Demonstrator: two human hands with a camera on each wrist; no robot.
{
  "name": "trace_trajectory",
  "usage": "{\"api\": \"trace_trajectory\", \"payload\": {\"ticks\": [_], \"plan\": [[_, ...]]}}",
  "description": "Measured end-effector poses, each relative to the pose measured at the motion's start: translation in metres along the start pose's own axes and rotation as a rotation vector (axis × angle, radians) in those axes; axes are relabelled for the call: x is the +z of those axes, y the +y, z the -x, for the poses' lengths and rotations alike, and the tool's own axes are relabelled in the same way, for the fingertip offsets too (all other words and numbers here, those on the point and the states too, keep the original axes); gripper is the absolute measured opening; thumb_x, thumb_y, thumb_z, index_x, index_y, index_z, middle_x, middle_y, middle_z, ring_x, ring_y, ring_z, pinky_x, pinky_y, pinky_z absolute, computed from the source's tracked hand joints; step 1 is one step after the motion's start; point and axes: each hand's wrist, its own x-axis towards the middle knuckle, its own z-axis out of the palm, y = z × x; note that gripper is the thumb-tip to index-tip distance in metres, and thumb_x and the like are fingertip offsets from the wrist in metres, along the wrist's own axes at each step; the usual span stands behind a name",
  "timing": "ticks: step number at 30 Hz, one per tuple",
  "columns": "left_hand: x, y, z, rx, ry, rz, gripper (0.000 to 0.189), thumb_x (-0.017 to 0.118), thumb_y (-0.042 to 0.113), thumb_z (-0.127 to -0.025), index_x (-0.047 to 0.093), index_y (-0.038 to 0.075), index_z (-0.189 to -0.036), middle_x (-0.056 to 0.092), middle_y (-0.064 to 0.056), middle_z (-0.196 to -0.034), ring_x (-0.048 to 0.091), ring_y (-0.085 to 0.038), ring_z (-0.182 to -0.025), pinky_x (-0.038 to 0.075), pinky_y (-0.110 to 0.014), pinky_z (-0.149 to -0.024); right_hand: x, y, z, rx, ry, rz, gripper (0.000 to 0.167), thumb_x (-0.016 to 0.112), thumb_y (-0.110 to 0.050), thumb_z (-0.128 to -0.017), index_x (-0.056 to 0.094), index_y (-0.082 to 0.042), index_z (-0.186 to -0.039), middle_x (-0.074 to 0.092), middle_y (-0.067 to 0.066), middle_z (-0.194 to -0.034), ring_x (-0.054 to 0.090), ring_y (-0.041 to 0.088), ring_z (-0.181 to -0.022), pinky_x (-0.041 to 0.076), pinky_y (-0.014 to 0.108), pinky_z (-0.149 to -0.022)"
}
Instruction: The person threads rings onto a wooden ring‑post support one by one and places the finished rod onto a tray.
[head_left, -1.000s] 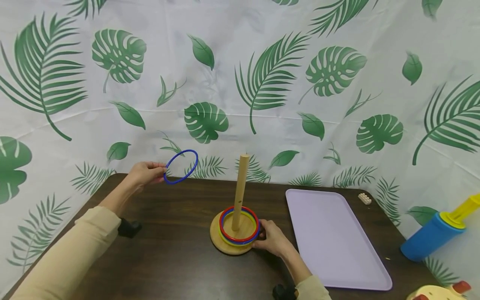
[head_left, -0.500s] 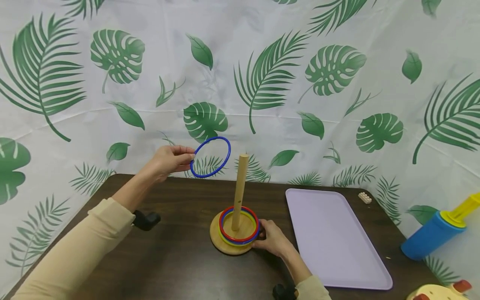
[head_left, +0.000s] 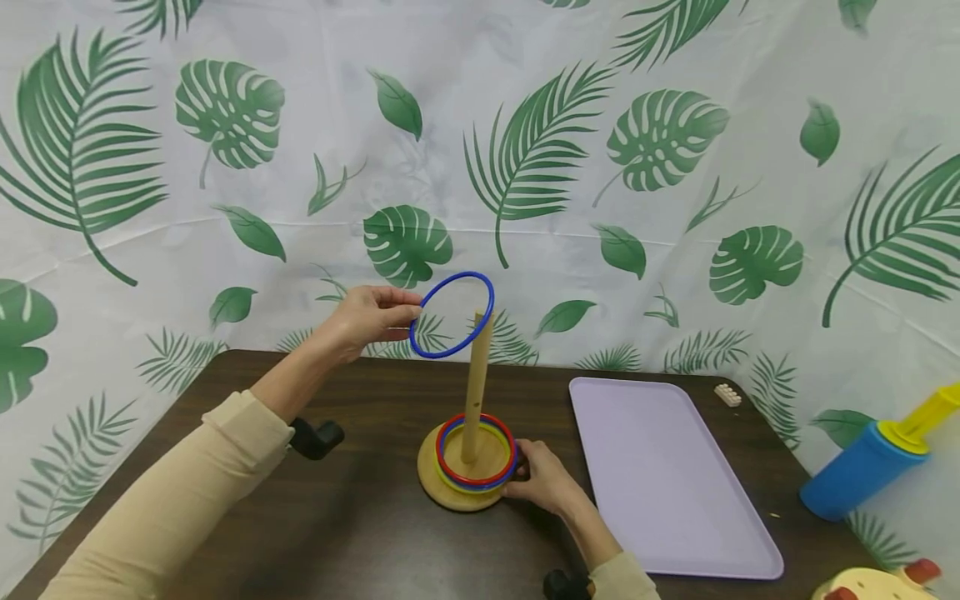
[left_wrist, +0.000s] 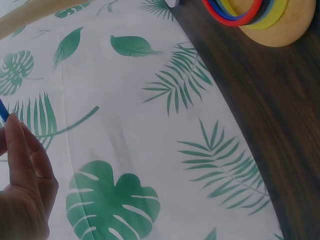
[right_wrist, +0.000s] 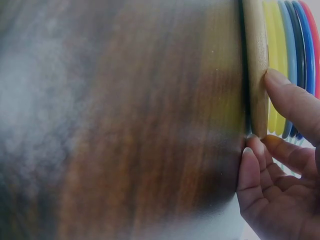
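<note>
My left hand (head_left: 367, 321) pinches a thin blue ring (head_left: 431, 356) between thumb and fingers, tilted in the air. The ring's right side overlaps the top of an upright wooden peg (head_left: 476, 392) in the head view; I cannot tell if it is around it. Only a sliver of the blue ring (left_wrist: 3, 111) shows in the left wrist view. Around the peg's foot lies a stack of several rings, with a red ring (head_left: 480, 482) on top. My right hand (head_left: 551, 479) grips the edge of the round wooden base (head_left: 429, 475), its thumb on the upper face in the right wrist view.
A pale purple tray (head_left: 667, 475) lies to the right on the dark wooden table (head_left: 360, 533). A small light toy brick (head_left: 727, 395) sits beyond it. At the right stand a blue and yellow cylinder (head_left: 862, 475) and a cream toy with red knobs (head_left: 873, 586). A leaf-printed cloth (head_left: 555, 275) hangs behind.
My left hand has carried the blue ring rightward and up, from the left side to the top of the peg. The right hand has stayed on the base.
</note>
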Motion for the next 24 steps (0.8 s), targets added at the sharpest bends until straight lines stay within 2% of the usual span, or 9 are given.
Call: {"api": "trace_trajectory", "payload": {"ticks": [6, 16, 20, 24], "plan": [[0.009, 0.003, -0.002, 0.005, -0.007, 0.012, 0.03, 0.058, 0.009, -0.093, 0.056, -0.007, -0.118, 0.061, -0.016, -0.104, 0.064, -0.011, -0.079, 0.058, -0.029, -0.075, 0.0, -0.001, 0.0, 0.013, 0.001, -0.001, 0.061, 0.082, -0.005, -0.065, 0.055, 0.011, -0.118, 0.053, 0.006, -0.089, 0.049, 0.017, -0.082, 0.045, 0.021, -0.068], [0.029, -0.003, -0.005, 0.004, -0.049, 0.021, 0.027, 0.059, 0.007, -0.091, 0.057, -0.008, -0.114, 0.061, -0.012, -0.098, 0.063, -0.012, -0.079, 0.058, -0.031, -0.074, 0.0, -0.002, 0.002, 0.017, 0.0, -0.006, 0.062, 0.083, -0.005, -0.064, 0.055, 0.011, -0.117, 0.053, 0.007, -0.088, 0.051, 0.018, -0.08, 0.046, 0.021, -0.067], [0.04, -0.014, -0.007, 0.002, -0.071, -0.013, 0.025, 0.059, 0.006, -0.091, 0.059, -0.009, -0.111, 0.061, -0.015, -0.096, 0.061, -0.013, -0.075, 0.058, -0.034, -0.075, 0.0, -0.003, 0.001, 0.018, -0.005, -0.005, 0.062, 0.083, -0.006, -0.065, 0.055, 0.011, -0.118, 0.053, 0.007, -0.089, 0.05, 0.018, -0.081, 0.046, 0.021, -0.068], [0.053, -0.031, -0.008, -0.015, -0.088, -0.084, 0.022, 0.06, 0.006, -0.09, 0.063, -0.008, -0.107, 0.065, -0.017, -0.097, 0.063, -0.012, -0.073, 0.058, -0.035, -0.074, -0.001, -0.003, 0.0, 0.011, -0.011, -0.011, 0.061, 0.082, -0.006, -0.066, 0.055, 0.011, -0.118, 0.054, 0.008, -0.091, 0.05, 0.017, -0.082, 0.045, 0.021, -0.068]]}}
